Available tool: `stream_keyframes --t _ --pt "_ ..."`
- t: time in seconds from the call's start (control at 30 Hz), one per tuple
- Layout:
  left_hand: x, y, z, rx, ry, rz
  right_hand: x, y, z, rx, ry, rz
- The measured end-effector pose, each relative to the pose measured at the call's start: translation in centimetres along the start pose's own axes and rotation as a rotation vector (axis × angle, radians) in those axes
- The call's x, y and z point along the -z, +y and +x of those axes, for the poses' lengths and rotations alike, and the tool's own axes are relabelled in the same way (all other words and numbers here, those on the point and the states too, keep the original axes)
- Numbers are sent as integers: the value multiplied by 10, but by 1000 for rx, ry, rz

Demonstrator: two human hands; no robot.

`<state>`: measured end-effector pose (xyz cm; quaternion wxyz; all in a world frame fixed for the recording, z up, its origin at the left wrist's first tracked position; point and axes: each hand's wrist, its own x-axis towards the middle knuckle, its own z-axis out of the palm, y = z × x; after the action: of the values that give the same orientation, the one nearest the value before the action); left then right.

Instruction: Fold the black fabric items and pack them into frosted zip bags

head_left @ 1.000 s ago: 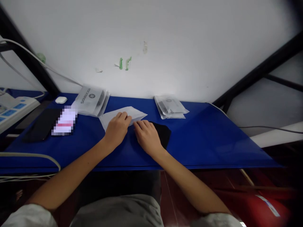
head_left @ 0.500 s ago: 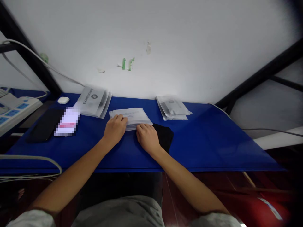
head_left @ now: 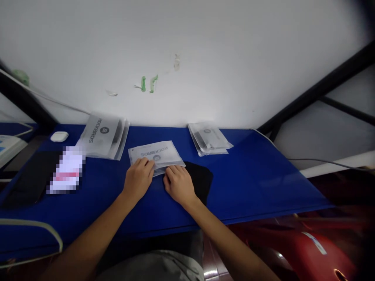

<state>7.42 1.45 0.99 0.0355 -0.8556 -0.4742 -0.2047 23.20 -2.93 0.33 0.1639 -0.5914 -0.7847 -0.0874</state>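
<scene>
Head view, seen as if from behind the person's shoulder: both bare hands are down on the blue table (head_left: 258, 183), meeting at the near edge of a frosted pouch (head_left: 156, 154). The pouch lies flat at twelve o'clock from the hands, about mid-table and short of the wall.

The left hand (head_left: 138, 178) has its fingers bent down onto the pouch's near left edge. I cannot tell whether the thumb is tucked beneath to pinch it. The right hand (head_left: 178, 184) lies palm down with its fingers close together and their tips at the pouch's near right corner. It is clamped on nothing that I can see. Under and beside that hand, at four o'clock from the pouch, sits a black cloth (head_left: 202, 178), touching the pouch's corner.

As I judge it, the plastic is slick on a smooth tabletop, so a push from one hand alone could send the pouch sliding toward twelve o'clock or twist it askew. The soft cloth could also bunch at the pouch's edge.

The pouch is milky and half see-through, rectangular and thin, with grey lettering and a round logo printed upside down from here.

A stack of like pouches (head_left: 102, 134) lies at ten o'clock and another stack (head_left: 208, 137) at two o'clock. A phone (head_left: 32, 179) and a small white case (head_left: 59, 136) sit far off at nine o'clock.
</scene>
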Motion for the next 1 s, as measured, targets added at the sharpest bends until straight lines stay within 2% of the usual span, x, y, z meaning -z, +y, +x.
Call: stream_keyframes --t 0.33,0.53,1.0 --pt "-1 -1 1 -14 -34 -49 2 -2 1 -51 -28 12" --pt "4 4 3 3 -39 18 1 -2 0 -57 -39 19" --pt "14 16 -5 -48 -70 194 2 -1 1 -90 -42 36"
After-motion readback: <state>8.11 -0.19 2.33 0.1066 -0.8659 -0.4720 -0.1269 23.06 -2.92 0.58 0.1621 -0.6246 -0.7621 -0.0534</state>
